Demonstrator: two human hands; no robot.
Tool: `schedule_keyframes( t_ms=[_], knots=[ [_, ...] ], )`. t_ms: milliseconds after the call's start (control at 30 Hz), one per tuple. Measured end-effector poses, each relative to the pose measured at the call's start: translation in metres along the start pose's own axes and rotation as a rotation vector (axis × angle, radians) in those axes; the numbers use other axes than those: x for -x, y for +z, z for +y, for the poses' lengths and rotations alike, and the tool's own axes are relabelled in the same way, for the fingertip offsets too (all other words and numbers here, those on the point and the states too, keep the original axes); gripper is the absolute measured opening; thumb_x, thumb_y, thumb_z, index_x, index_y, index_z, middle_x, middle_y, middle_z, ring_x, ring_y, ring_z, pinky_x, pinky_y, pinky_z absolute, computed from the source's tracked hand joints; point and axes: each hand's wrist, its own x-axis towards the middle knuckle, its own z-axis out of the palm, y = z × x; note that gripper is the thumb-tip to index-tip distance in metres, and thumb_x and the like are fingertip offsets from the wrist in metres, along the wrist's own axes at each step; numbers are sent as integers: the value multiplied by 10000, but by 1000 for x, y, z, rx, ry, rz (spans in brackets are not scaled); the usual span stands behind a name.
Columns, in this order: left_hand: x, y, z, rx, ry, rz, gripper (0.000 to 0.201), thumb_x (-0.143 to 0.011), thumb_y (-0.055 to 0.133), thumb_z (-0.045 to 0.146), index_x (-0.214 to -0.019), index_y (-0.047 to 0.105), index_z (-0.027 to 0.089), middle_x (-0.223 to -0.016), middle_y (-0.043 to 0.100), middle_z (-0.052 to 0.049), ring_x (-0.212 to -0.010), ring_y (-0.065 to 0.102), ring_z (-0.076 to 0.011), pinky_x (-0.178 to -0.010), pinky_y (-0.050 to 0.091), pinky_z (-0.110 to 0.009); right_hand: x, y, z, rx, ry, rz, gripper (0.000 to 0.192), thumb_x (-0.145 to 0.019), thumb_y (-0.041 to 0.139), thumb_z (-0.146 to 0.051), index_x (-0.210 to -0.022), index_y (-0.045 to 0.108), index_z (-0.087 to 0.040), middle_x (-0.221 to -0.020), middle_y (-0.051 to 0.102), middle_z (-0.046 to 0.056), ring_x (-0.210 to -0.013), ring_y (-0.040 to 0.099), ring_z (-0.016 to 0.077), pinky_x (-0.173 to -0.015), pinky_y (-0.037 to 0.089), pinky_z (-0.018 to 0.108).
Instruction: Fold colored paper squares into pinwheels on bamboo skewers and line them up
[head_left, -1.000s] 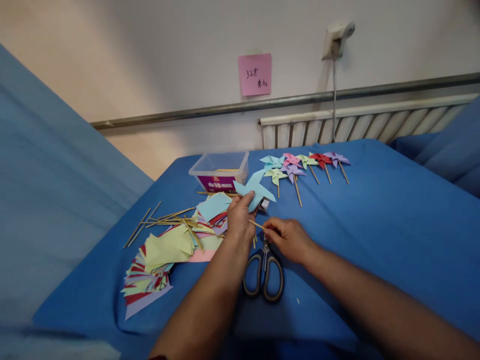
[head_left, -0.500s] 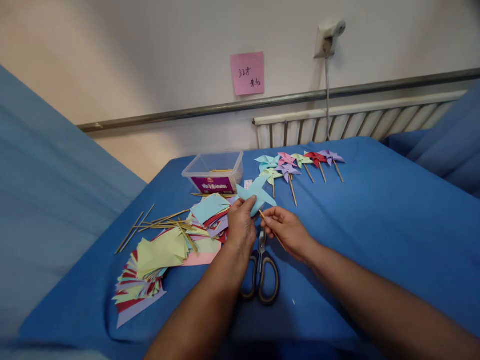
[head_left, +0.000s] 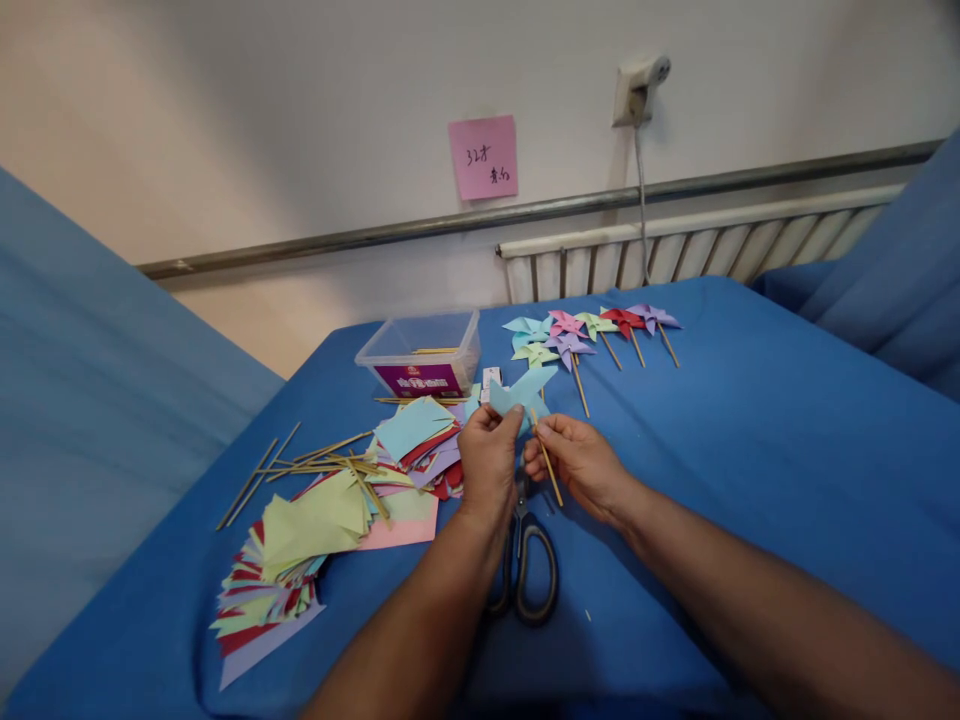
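A light blue paper pinwheel is pinched in my left hand, its blades pointing up and to the right. My right hand grips a thin wooden stick between thumb and fingers. The stick's upper end is close against the pinwheel; whether the two are joined I cannot tell. Beneath my hands lie black-handled scissors, their blades partly hidden. Left of my left hand is a pile of coloured paper pieces, light blue on top.
Finished pinwheels lie at the back of the blue-covered table. A clear plastic box holds sticks. Loose sticks and a fanned paper stack lie at left. A small white box stands behind my left hand.
The light blue pinwheel has tilted in my left hand, and the stick in my right hand has swung more upright, its upper end now higher against the paper. The view has shifted slightly.
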Motion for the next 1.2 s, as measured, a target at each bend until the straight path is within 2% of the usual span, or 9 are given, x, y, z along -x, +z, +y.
schedule_keyframes(
  t_ms=[167,367,533,900,1200],
  knots=[
    [4,3,2,-74,117,28,154,-630,763,218,-586,624,171,-528,525,31,-466,431,-66,-449,325,-181,-2,1,1,16,-36,-5,357,-704,746,-477,-788,546,-193,-643,671,-3,-511,625,119,-514,499,238],
    [5,1,1,-123,166,13,120,-634,755,230,-652,652,171,-587,565,20,-536,489,-91,-501,375,-190,-6,-1,6,41,-86,37,362,-705,737,-493,-783,543,-199,-622,658,-11,-480,603,112,-502,476,236],
    [7,0,0,-171,175,-17,138,-656,747,268,-696,653,175,-615,583,18,-558,509,-101,-513,388,-197,-7,-1,5,61,-94,23,389,-687,738,-521,-771,538,-198,-589,634,-21,-465,586,108,-499,463,233],
    [11,3,4,-167,173,-24,137,-641,758,258,-707,673,174,-611,609,13,-552,515,-108,-528,384,-208,-7,-3,7,79,-138,26,368,-731,701,-532,-789,555,-199,-592,625,-26,-475,586,113,-513,473,248],
    [11,4,6,-217,193,-18,124,-657,739,248,-726,670,173,-629,622,10,-562,529,-116,-538,402,-214,-7,-3,6,74,-135,29,389,-697,729,-538,-758,540,-204,-601,629,-32,-461,573,105,-506,465,246]
  ],
)
